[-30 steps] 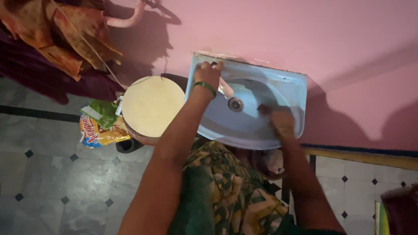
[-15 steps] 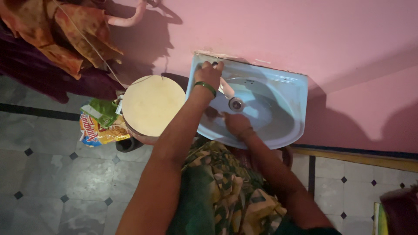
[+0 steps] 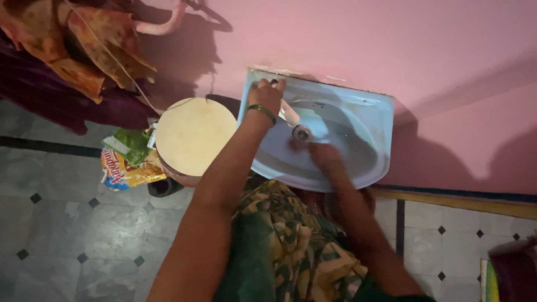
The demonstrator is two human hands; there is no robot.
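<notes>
Left hand point(image 3: 267, 94): fingers curled over the far left corner of the basin point(image 3: 369, 112), apparently closed on the tap point(image 3: 288, 111), whose pale spout runs from under the hand towards the drain point(image 3: 301, 133); a green bangle point(image 3: 262, 111) sits on the wrist. Right hand point(image 3: 323, 154): down inside the bowl, just right of and nearer than the drain, pressed against the wet surface; blurred, so how far open it is and whether it holds anything cannot be told. Basin: pale blue, oval bowl, fixed to the pink wall point(image 3: 391, 45) at its far edge, near rim overhanging the person's body; the metal drain lies left of the bowl's centre. Garment point(image 3: 291, 246): green and yellow patterned cloth, directly below the basin, between the two forearms. Round lid point(image 3: 193, 136): cream-coloured, flat, on a container just left of the basin, close to its left rim. Snack packet point(image 3: 124, 170): yellow and red, on the floor left of the lid, with a green packet point(image 3: 131, 144) lying on its far side. Draped cloth point(image 3: 72, 45): orange and dark maroon, far left corner. Floor point(image 3: 72, 235): grey tiles with small dark diamond insets, left and near; matching tiles at near right under a yellow-brown ledge point(image 3: 464, 201).
</notes>
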